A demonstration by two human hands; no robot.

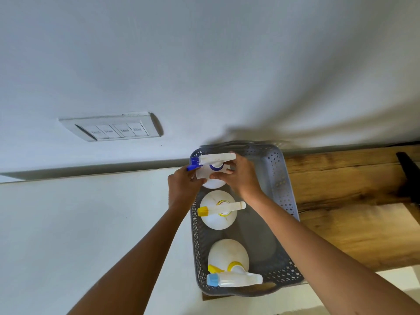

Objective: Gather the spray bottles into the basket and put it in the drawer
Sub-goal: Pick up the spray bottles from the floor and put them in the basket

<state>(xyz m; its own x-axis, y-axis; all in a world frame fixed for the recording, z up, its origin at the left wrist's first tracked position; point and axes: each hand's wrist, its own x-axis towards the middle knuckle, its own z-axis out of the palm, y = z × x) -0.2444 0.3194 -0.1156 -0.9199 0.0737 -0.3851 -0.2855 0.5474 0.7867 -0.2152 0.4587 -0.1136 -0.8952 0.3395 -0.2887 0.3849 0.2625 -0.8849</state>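
Wood top (354,189) by white wall (204,64); both hands' grip closed on blue-nozzle bottle (212,165).

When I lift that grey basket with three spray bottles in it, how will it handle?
The grey basket probably flexes a little: its walls are thin perforated plastic. All three bottles stand along one side, so it may tilt that way. The blue-nozzle bottle, held by both hands, looks tall enough to topple if jolted.
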